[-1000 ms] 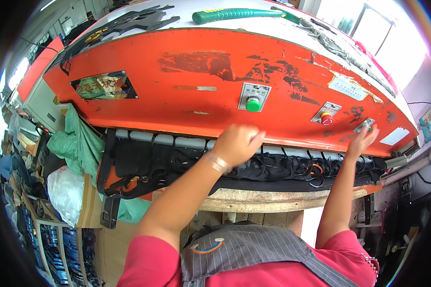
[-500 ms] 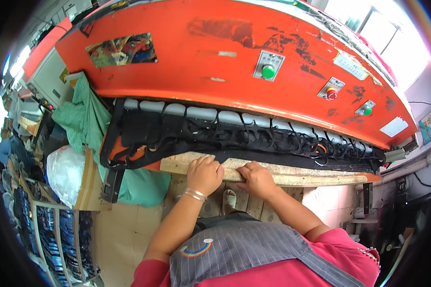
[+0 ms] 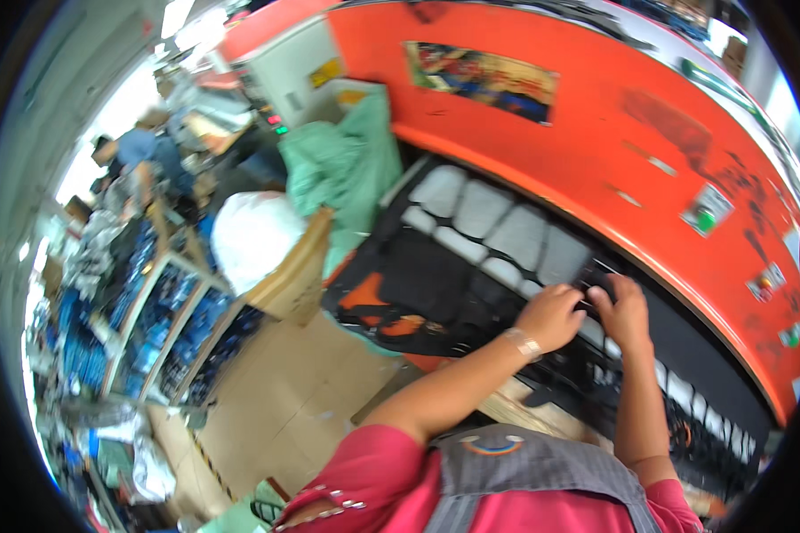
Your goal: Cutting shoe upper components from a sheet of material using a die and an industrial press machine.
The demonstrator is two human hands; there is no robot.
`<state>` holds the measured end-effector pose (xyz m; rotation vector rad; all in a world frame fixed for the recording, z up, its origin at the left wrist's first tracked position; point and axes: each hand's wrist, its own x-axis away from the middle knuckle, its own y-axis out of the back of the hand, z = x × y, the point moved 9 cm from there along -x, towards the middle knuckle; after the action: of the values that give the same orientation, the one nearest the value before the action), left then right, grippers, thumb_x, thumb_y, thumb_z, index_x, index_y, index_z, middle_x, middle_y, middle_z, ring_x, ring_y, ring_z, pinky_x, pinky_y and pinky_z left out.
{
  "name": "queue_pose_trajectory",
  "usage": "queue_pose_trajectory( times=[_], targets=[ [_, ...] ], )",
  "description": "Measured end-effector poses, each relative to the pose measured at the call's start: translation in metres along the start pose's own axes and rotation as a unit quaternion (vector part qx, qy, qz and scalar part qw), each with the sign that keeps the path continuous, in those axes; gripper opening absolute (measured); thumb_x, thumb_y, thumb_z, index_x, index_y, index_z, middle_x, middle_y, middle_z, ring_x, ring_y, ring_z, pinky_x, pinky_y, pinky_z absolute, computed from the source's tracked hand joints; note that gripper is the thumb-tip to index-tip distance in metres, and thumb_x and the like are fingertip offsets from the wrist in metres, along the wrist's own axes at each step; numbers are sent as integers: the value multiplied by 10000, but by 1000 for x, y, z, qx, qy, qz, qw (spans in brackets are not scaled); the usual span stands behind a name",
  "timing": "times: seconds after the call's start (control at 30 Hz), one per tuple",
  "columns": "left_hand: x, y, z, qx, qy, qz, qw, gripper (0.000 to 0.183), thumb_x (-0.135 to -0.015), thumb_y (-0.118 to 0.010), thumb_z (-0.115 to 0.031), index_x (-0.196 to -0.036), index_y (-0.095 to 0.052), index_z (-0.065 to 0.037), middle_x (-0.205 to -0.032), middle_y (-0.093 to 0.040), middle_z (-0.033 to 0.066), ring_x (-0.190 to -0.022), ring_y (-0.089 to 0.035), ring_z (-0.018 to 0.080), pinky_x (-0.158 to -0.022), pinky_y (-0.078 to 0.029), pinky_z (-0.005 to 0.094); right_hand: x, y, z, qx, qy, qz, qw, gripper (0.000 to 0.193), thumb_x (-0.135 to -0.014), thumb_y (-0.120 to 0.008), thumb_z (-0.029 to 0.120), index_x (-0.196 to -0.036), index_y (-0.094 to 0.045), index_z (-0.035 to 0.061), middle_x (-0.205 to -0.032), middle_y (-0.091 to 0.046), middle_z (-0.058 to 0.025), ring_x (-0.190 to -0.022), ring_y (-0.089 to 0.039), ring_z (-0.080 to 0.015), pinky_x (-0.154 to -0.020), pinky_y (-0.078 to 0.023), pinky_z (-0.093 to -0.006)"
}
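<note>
A black sheet full of cut-out openings (image 3: 431, 275) lies along the machine bed, with whitish-grey surface showing through the openings. Its fabric or foam kind cannot be told. My left hand (image 3: 551, 318), a bracelet at its wrist, reaches over the bed with curled fingers on a dark strip of this sheet near the machine's front. Close beside it, my right hand (image 3: 624, 311) bends its fingers onto the same dark material. The fingertips are partly hidden and slightly blurred. Below the sheet, a worn wooden board (image 3: 533, 413) shows along the bed's near edge.
An orange machine body (image 3: 587, 142) with a green button (image 3: 706, 219) rises beyond the bed. Green cloth (image 3: 347, 151), a white plastic bag (image 3: 253, 240) and cardboard (image 3: 284, 275) stand at the left. Shelves with dark blue items (image 3: 164, 311) are farther left; another person (image 3: 142, 151) is behind.
My view has turned left. Both hands have gone from the wooden board's edge to the black sheet farther in on the bed. More whitish-grey surface shows through its openings.
</note>
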<state>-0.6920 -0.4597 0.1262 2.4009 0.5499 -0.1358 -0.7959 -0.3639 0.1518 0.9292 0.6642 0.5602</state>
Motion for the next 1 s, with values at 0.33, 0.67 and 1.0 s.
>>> queue_pose_trajectory(
  times=[0.33,0.67,1.0],
  targets=[
    [6,-22,48,0,34,10,999,356,-882,-569,-218,-1098,-581,64,-1152,-554,209,-1096,-507,352,-976,-398,419,-17,-83,-33,49,-161,76,983,292,-825,-560,238,-860,-574,-51,-780,-636,-251,-766,-641,-380,-689,-481,-465],
    [-2,-58,0,459,178,147,858,423,-983,-464,-402,-1046,-603,-7,-977,-612,45,-919,-549,90,-799,-461,290,55,-2,-1,-380,-125,-37,916,89,-898,-483,97,-883,-551,41,-780,-504,12,-735,-432,-69,-626,-382,-251],
    [76,-62,42,451,260,183,834,318,-966,-532,-243,-1209,-541,-38,-1034,-639,87,-865,-644,152,-710,-556,290,131,5,0,-707,-251,73,657,270,-951,-528,309,-1001,-505,45,-923,-673,-147,-666,-604,-166,-639,-495,-291]
  ],
)
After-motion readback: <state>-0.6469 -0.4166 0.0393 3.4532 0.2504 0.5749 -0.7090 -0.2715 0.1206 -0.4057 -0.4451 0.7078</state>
